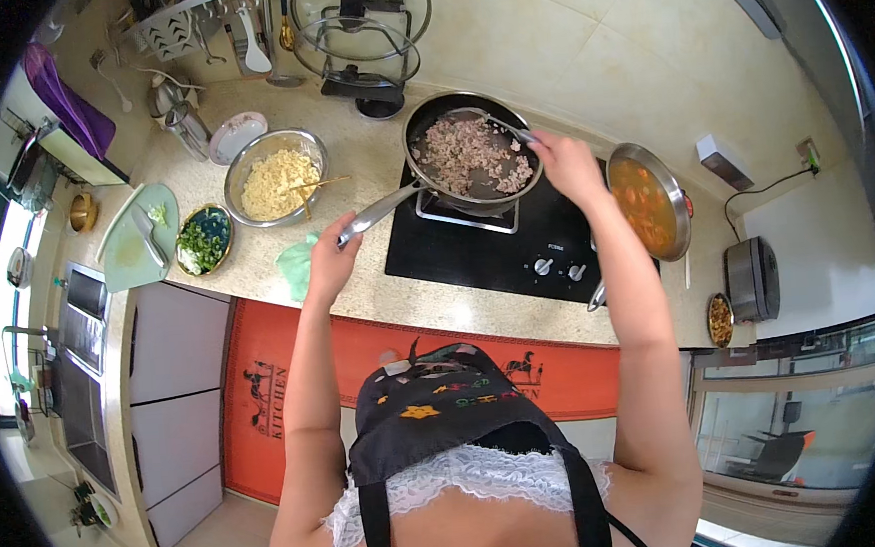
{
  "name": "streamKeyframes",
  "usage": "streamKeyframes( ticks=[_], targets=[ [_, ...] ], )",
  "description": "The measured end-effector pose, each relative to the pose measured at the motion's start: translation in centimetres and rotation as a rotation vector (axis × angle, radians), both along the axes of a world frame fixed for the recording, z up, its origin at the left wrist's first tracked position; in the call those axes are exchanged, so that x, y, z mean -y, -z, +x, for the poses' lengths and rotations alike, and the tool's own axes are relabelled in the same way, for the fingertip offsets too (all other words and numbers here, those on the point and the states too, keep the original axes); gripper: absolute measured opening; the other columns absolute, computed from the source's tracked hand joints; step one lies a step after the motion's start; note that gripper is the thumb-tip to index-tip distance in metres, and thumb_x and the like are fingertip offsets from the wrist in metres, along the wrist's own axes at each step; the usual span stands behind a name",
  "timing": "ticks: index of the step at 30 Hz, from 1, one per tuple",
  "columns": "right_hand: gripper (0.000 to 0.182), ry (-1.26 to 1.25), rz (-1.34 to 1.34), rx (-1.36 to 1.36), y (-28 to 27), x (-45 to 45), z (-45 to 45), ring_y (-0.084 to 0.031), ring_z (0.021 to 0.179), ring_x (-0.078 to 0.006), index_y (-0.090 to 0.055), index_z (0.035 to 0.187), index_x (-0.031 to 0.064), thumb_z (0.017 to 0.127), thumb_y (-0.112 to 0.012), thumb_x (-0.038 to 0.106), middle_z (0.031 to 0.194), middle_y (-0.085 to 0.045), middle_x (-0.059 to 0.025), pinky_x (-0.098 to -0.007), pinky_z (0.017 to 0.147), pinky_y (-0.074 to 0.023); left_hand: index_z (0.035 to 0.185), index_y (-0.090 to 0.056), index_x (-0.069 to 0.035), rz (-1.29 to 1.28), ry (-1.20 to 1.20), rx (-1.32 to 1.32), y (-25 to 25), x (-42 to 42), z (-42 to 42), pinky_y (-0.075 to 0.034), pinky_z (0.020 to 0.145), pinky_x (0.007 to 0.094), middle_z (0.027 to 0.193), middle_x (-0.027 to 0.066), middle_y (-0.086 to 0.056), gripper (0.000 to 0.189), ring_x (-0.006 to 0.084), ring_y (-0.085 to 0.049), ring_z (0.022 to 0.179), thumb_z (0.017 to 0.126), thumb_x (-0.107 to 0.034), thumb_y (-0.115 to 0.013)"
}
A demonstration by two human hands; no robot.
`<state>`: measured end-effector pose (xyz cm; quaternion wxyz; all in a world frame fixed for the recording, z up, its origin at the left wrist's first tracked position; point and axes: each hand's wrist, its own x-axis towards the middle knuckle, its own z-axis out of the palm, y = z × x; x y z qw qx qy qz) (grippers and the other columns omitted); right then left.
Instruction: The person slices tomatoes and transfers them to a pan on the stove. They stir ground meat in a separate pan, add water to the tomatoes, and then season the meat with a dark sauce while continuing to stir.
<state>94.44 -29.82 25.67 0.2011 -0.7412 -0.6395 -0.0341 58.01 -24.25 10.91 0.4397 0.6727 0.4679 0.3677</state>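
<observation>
My left hand (333, 256) is closed around the metal handle (379, 211) of a frying pan (408, 141), which sits on the left burner of a black gas hob (444, 254). Crumbled, browned ground meat (464, 151) lies in the pan. My right hand (566, 162) grips a metal spatula or turner (507, 125) by its handle, over the pan's upper right rim; its head is partly among the meat. To the right, partly behind my forearm, stands a second pan (683, 217) of orange-red stew (642, 208). A green cloth (298, 268) lies beside my left hand.
Left of the hob are a steel bowl (231, 188) of crumbly yellow food with chopsticks (327, 181), a bowl of chopped green onions (202, 239), and a cutting board (124, 240) with a knife (151, 234). Glass lids (394, 50) stand behind the pan. A small dish (720, 320) sits far right.
</observation>
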Motion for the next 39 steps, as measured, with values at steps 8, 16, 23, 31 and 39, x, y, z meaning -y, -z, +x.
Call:
streamKeyframes(
  ticks=[8,16,23,31,39],
  targets=[
    [0.025,-0.151,-0.121,0.231,-3.2,2.7,-0.3,-0.065,0.082,-0.031,-0.072,0.107,0.0266,0.083,-0.067,0.033,0.089,-0.07,-0.0089,-0.0416,0.071,-0.0518,0.127,-0.057,-0.004,-0.049,0.034,-0.031,-0.3,0.1,-0.5,-0.048,0.089,0.0321,0.123,0.0165,-0.061,0.039,0.0252,-0.06,0.108,0.089,-0.012,-0.063],
    [0.025,0.032,-0.174,0.188,-5.8,9.7,-1.7,-0.065,0.078,-0.0324,-0.072,0.107,0.016,0.084,-0.067,0.025,0.086,-0.069,-0.0151,-0.0418,0.07,-0.0513,0.129,-0.056,-0.005,0.002,0.074,-0.004,0.1,-0.1,-0.7,-0.048,0.086,0.031,0.121,0.0172,-0.062,0.04,0.0237,-0.061,0.104,0.09,-0.01,-0.061],
    [0.029,0.24,0.132,-0.038,3.7,3.2,-2.4,-0.063,0.083,-0.0403,-0.068,0.114,0.0148,0.087,-0.064,0.025,0.091,-0.066,-0.0214,-0.0449,0.073,-0.0524,0.129,-0.055,-0.005,-0.032,0.108,0.024,0.5,-0.5,-0.4,-0.048,0.087,0.0311,0.121,0.017,-0.061,0.04,0.0231,-0.061,0.105,0.089,-0.009,-0.061],
    [0.028,0.107,-0.052,0.099,-4.4,10.5,-3.6,-0.064,0.075,-0.0351,-0.07,0.111,0.016,0.084,-0.066,0.019,0.082,-0.066,-0.0159,-0.0441,0.067,-0.052,0.132,-0.053,-0.003,-0.014,0.094,0.02,0.9,-0.5,-1.3,-0.045,0.081,0.0259,0.109,0.0096,-0.064,0.043,0.0126,-0.057,0.09,0.09,-0.01,-0.061],
    [0.028,0.255,0.228,-0.093,5.9,5.4,-1.6,-0.064,0.082,-0.0396,-0.067,0.113,0.0119,0.088,-0.064,0.022,0.087,-0.066,-0.0223,-0.0453,0.069,-0.0521,0.132,-0.054,-0.005,-0.045,0.116,0.022,0.3,-0.4,-0.6,-0.045,0.078,0.0261,0.103,0.0072,-0.064,0.043,0.0119,-0.056,0.085,0.09,-0.012,-0.062]
  ],
)
